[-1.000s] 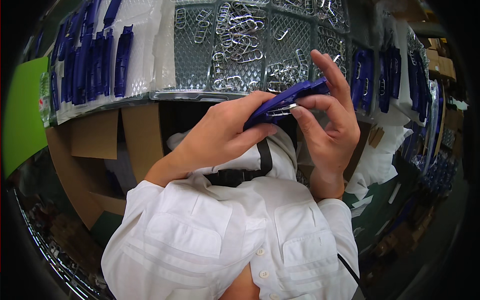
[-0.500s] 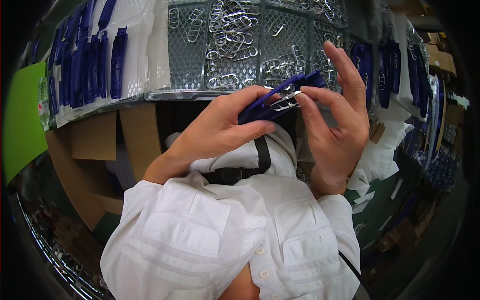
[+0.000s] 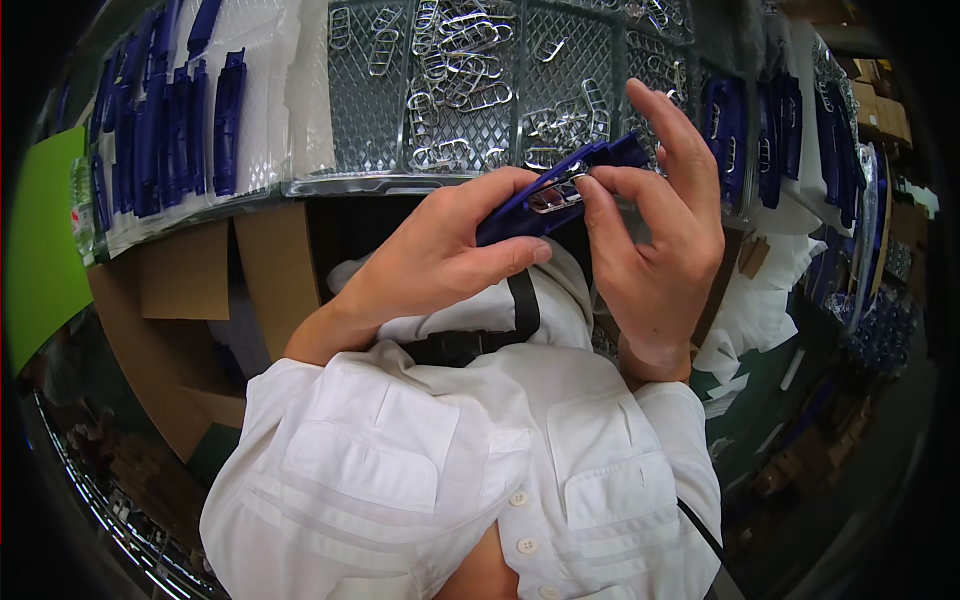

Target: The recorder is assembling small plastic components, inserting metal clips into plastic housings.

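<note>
My left hand is closed round a long blue plastic part, tilted up toward the right in front of my waist. Thumb and forefinger of my right hand pinch the right end of a shiny chrome trim piece with slots in it. That trim lies against the face of the blue part, its left end close to my left fingers. The other right fingers are raised and spread. Just beyond both hands, a clear divided tray holds many loose chrome trims.
Several blue parts lie on white sheeting to the left. More blue parts with chrome trims fitted stand at the right. Below the table edge at left is an open cardboard box. White crumpled sheets hang at the right.
My right hand has moved slightly left and down, bringing the chrome trim closer against the blue part. The left hand keeps its hold. The tray appears shifted slightly in the picture.
</note>
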Tool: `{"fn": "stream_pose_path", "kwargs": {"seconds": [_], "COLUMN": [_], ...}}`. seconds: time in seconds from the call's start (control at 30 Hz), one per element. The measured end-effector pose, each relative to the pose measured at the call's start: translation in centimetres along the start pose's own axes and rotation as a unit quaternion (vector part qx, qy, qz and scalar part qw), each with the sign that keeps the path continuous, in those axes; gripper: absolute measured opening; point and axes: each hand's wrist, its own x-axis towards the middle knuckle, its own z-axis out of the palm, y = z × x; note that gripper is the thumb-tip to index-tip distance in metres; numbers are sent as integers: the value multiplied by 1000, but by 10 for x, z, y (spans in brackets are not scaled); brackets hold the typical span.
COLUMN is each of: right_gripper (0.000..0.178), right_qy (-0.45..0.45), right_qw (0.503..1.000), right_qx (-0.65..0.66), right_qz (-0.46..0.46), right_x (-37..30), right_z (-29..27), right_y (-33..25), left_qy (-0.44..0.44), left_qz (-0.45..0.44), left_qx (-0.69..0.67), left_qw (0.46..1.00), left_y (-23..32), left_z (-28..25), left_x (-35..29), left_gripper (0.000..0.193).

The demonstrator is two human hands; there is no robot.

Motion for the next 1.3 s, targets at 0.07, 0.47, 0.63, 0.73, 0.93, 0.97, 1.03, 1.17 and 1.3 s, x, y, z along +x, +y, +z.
{"fn": "stream_pose_path", "kwargs": {"seconds": [0.07,0.47,0.63,0.73,0.93,0.97,1.03,1.17,1.3], "right_gripper": [9,24,28,24,24,23,23,24,20], "right_qy": [3,64,8,-15,5,14,11,-33,-35], "right_qw": [1000,998,921,926,934,943,947,941,940], "right_qx": [5,11,317,309,312,301,287,290,271], "right_qz": [-4,24,227,215,174,143,143,169,203], "right_x": [-2,1,-11,-15,-21,-22,-21,-18,-16], "right_z": [6,19,17,22,28,31,31,28,32], "right_y": [3,-4,-8,-6,0,3,5,3,9], "left_qy": [-2,68,32,68,136,137,143,146,140], "left_qz": [-7,112,169,138,149,145,121,108,93], "left_qx": [0,80,19,47,29,30,28,16,3], "left_qw": [1000,988,985,987,979,980,982,983,986], "left_y": [-1,-25,-20,-20,-25,-26,-24,-25,-25], "left_z": [0,3,5,10,19,19,19,19,18], "left_x": [0,0,-2,1,9,9,9,15,20], "left_gripper": [39,40,31,21,11,11,10,11,17]}}
